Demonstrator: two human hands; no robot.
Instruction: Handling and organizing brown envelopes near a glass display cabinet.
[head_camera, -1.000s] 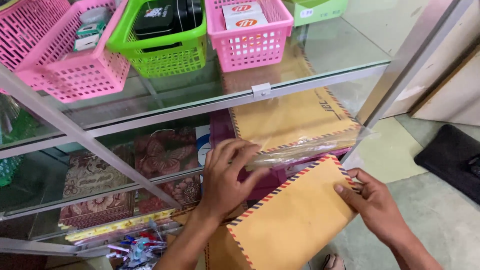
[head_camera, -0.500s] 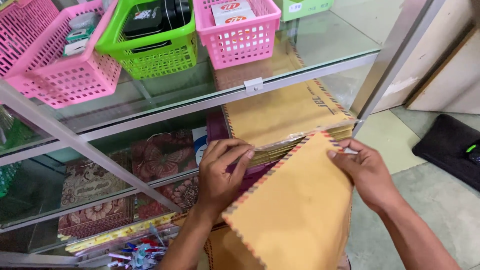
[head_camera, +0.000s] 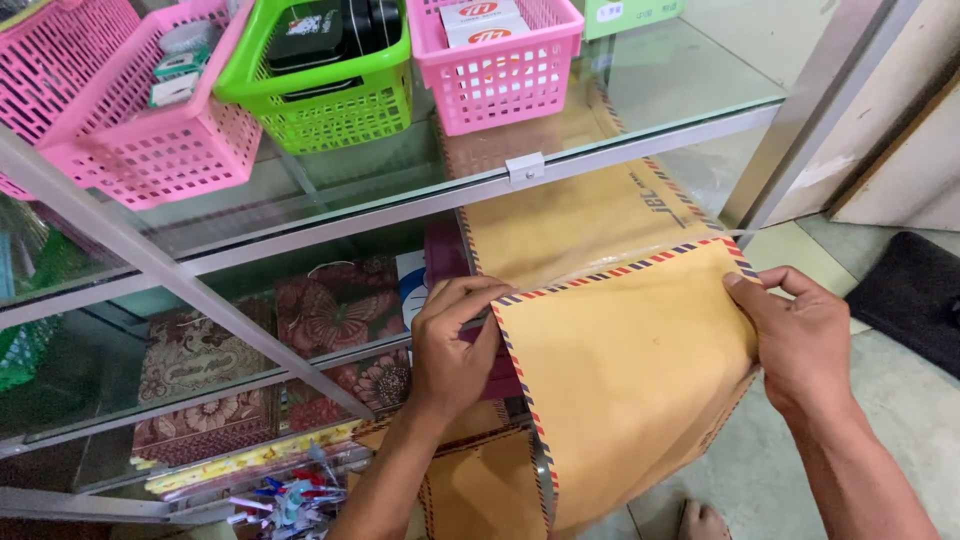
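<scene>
Brown envelope (head_camera: 625, 375) with striped red-and-blue border held flat in front of the glass cabinet shelf (head_camera: 690, 80), top edge level with the stack of like envelopes (head_camera: 575, 220) beneath the glass; left hand (head_camera: 450, 345) pinching the upper left corner, right hand (head_camera: 805, 340) clamped on the upper right edge, thumb on the face. Best kept taut and square between both grips, leading edge parallel to the stack, corners unbent. Pink baskets (head_camera: 500, 75) and green basket (head_camera: 325, 95) above, well apart.
</scene>
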